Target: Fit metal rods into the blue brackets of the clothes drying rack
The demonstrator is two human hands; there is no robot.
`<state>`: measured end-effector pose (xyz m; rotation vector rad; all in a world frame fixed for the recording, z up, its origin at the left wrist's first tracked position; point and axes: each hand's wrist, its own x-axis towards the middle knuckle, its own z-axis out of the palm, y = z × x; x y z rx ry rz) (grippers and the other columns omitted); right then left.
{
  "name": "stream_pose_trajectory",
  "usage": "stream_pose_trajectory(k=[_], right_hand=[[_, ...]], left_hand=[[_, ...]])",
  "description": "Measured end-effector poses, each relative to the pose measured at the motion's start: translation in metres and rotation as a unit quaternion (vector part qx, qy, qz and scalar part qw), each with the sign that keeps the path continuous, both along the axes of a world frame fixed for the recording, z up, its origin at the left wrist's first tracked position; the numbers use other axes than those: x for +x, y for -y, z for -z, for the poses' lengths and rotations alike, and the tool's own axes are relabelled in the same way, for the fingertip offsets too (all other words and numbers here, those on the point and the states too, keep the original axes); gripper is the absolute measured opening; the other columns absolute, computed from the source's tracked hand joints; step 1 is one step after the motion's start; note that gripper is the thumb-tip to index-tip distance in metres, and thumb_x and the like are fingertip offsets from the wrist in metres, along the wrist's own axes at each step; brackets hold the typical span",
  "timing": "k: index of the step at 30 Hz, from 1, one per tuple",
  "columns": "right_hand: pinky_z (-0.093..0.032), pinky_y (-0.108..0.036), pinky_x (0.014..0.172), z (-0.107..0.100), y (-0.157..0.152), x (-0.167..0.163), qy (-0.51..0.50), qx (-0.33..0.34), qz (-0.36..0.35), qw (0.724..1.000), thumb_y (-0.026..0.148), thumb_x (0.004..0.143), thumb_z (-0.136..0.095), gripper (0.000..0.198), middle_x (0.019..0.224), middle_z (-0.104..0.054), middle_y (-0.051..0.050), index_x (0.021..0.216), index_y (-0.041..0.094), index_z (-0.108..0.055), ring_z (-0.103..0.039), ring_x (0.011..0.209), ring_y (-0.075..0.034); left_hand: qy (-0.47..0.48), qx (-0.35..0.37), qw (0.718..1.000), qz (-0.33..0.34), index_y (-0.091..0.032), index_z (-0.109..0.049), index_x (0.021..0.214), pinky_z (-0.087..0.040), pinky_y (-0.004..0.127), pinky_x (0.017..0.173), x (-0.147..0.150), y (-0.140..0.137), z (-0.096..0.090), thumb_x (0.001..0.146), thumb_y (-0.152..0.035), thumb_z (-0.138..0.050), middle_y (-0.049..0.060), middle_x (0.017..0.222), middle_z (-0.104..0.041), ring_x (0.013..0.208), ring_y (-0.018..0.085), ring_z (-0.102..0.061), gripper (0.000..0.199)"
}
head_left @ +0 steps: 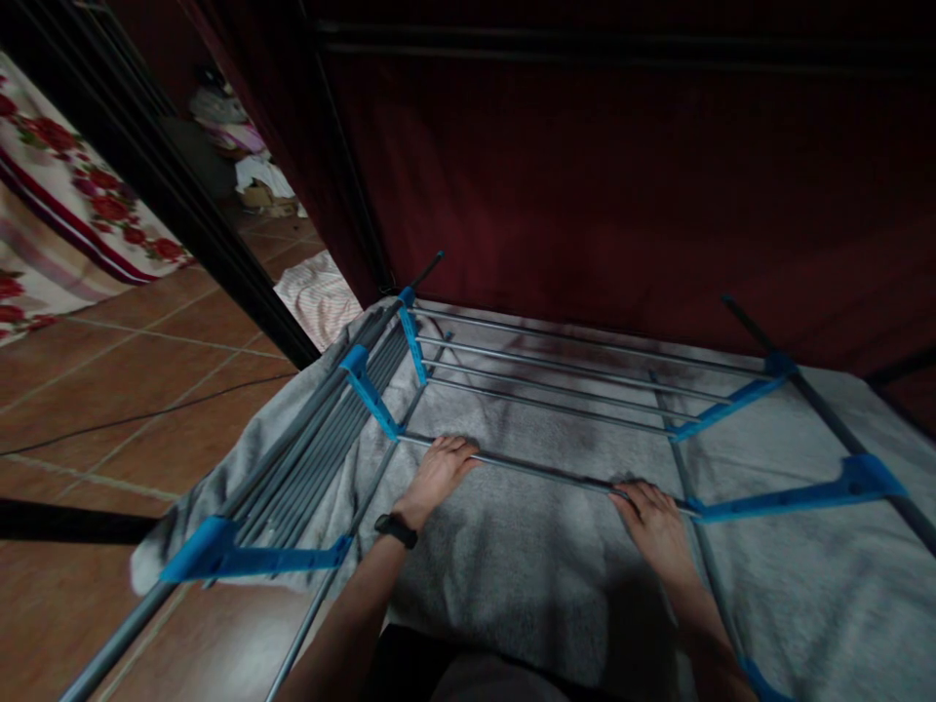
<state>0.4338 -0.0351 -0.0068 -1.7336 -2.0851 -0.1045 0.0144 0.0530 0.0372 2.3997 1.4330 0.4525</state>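
Note:
A clothes drying rack of grey metal tubes with blue plastic brackets lies spread before me. My left hand [439,475], with a dark band on the wrist, is closed over a single metal bar [545,471] near its left end. Toward the other end of that bar, my right hand [653,526] wraps its fingers around it. The bar meets a blue bracket [371,395] on the left and a longer blue bracket [782,497] on the right. Farther off, several parallel rods [577,369] span the frame. More rods [322,444] are bunched along the left side.
Under the rack is a grey blanket [504,565]. A dark red panel [621,195] rises behind it. To the left are a tiled floor [146,390], a thin cable [146,417], a dark post [219,214], a flowered cloth [88,205] and a striped cloth [322,292].

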Motion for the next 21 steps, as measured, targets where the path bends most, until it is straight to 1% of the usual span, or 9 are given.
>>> stream_pose_trajectory(k=[7,11,17,19,21], right_hand=[[-0.049,-0.043,0.089,0.006,-0.002,-0.002,-0.024,0.019,0.005,1.0,0.05,0.109,-0.04,0.044,0.105,-0.078,-0.011,0.105,0.024,-0.075,-0.07,0.099,-0.029],[-0.049,-0.043,0.089,0.009,-0.004,-0.002,-0.046,0.02,0.0,0.999,0.053,0.109,-0.041,0.044,0.102,-0.078,-0.01,0.105,0.024,-0.075,-0.071,0.098,-0.029],[-0.049,-0.047,0.09,0.01,-0.006,-0.006,-0.048,0.029,0.001,0.998,0.052,0.109,-0.041,0.043,0.099,-0.078,-0.01,0.105,0.025,-0.074,-0.071,0.097,-0.031],[-0.048,-0.048,0.089,0.011,-0.006,-0.009,-0.043,0.037,0.003,0.998,0.051,0.109,-0.04,0.042,0.099,-0.078,-0.011,0.107,0.026,-0.074,-0.071,0.096,-0.032],[-0.047,-0.049,0.089,0.011,-0.006,-0.011,-0.034,0.05,0.006,0.998,0.051,0.11,-0.04,0.042,0.098,-0.078,-0.011,0.11,0.027,-0.074,-0.07,0.095,-0.032]], left_hand=[[0.006,0.001,1.0,-0.009,-0.022,-0.076,0.111,-0.046,0.046,0.106,0.001,-0.002,0.009,0.107,-0.038,-0.052,0.009,0.108,-0.074,0.109,0.027,-0.065,0.029],[0.019,0.003,1.0,-0.008,-0.022,-0.077,0.11,-0.047,0.045,0.102,0.001,-0.004,0.01,0.106,-0.039,-0.054,0.009,0.106,-0.076,0.108,0.027,-0.067,0.028],[0.057,-0.009,0.998,-0.002,-0.022,-0.079,0.109,-0.049,0.043,0.104,0.0,-0.005,0.002,0.104,-0.039,-0.059,0.008,0.106,-0.078,0.106,0.024,-0.069,0.027],[0.081,-0.01,0.997,-0.008,-0.021,-0.079,0.108,-0.05,0.042,0.105,0.004,-0.005,-0.004,0.104,-0.04,-0.058,0.008,0.107,-0.078,0.107,0.024,-0.07,0.028],[0.11,0.003,0.994,-0.024,-0.02,-0.079,0.109,-0.052,0.042,0.105,0.011,-0.005,-0.014,0.105,-0.039,-0.057,0.01,0.11,-0.078,0.108,0.024,-0.071,0.029]])
